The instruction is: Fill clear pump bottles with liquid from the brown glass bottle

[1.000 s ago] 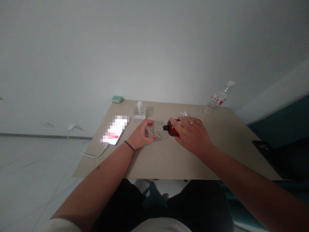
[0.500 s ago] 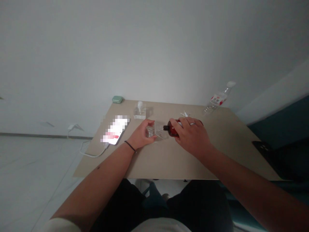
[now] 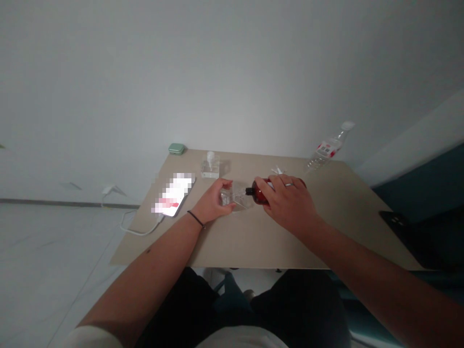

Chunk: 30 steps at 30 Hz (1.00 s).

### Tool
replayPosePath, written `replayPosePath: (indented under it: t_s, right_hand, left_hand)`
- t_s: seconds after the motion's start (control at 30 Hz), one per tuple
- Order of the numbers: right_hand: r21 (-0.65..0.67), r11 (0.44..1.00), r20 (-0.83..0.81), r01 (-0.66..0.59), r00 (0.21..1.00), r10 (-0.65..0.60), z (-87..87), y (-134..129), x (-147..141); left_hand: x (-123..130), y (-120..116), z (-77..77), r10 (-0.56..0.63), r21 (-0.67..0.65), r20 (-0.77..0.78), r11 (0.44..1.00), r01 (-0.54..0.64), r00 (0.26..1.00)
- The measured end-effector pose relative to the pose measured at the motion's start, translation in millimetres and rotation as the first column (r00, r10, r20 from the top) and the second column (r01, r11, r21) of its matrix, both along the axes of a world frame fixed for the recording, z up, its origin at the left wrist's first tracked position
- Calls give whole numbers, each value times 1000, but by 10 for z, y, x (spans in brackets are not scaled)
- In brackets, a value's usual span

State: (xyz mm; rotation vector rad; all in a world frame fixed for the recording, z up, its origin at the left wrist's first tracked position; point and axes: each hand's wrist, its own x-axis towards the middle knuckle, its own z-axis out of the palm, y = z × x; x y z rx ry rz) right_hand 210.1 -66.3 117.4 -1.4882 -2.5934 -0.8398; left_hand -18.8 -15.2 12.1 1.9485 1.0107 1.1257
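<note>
The left hand [image 3: 214,200], fingers partly open and curved, grips a clear container [image 3: 239,198] on the table [image 3: 253,244]. At its 3 o'clock, the right hand [image 3: 288,200] is closed around a red bottle [image 3: 259,192], tipped, neck towards 9 o'clock. A phone [image 3: 176,193] lies at the container's 9 o'clock, a water bottle [image 3: 328,148] at 2.

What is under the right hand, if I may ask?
The right hand grips a dark red bottle; its black tip and shoulder show, with a sliver of white. The rest is covered by the fingers and cannot be seen.
</note>
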Motion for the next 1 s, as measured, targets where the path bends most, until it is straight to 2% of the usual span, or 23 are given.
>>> replayPosePath:
  t_s: [1.0]
  right_hand:
    - [-26, 1000, 37, 4, 999, -3, 62, -10, -26]
  left_hand:
    - [2, 1, 19, 5, 2, -6, 1000, -5, 1000]
